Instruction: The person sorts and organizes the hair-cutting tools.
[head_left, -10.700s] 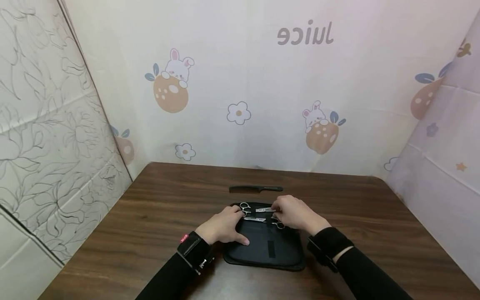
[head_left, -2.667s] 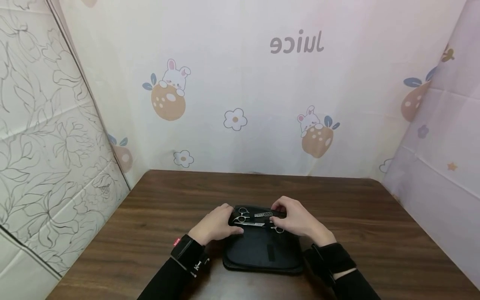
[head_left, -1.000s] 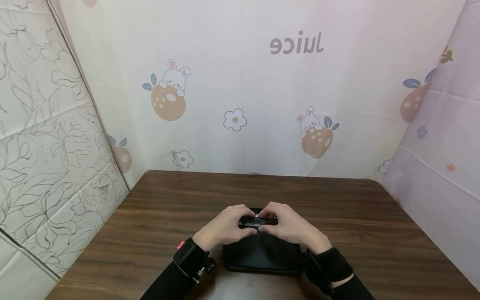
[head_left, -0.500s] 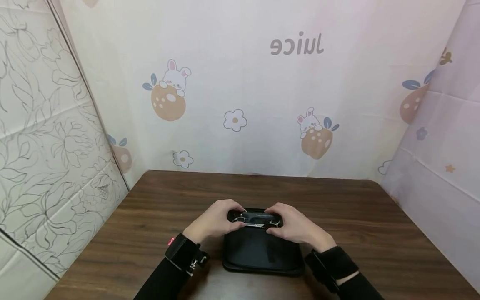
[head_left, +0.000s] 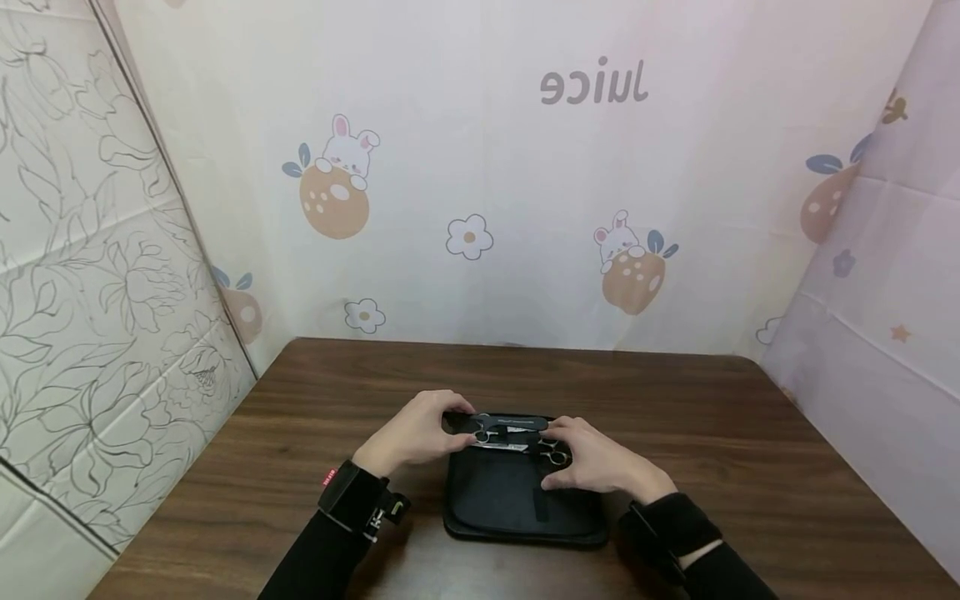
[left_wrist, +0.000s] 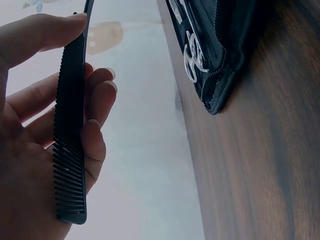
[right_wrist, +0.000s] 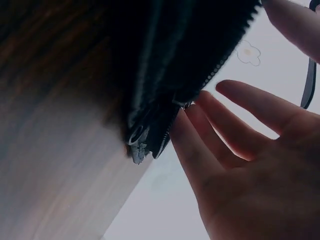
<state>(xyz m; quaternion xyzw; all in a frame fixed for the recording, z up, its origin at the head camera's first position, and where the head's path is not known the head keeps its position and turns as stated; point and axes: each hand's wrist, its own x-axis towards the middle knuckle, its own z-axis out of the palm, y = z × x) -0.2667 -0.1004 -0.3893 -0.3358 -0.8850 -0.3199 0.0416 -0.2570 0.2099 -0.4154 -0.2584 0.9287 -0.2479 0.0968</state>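
Observation:
My left hand (head_left: 416,429) pinches a black comb (left_wrist: 70,135) between thumb and curled fingers; the comb is held level over the back of the case in the head view. Below lies a black zippered case (head_left: 517,504), open, with two pairs of silver scissors (head_left: 501,447) in it, partly hidden by the comb. My right hand (head_left: 600,462) is at the case's right side, apart from the comb's end. Its fingers (right_wrist: 190,145) are extended and reach the zipped edge in the right wrist view, with its thumb spread away.
The case lies on a dark wooden table (head_left: 300,467). Behind the table hangs a pale printed curtain (head_left: 420,167), and another sheet with line-drawn flowers (head_left: 127,275) hangs on the left.
The comb lay on the table behind the case at first. A second ago both hands held it; now only my left hand does, further left. My right hand has let go and lowered.

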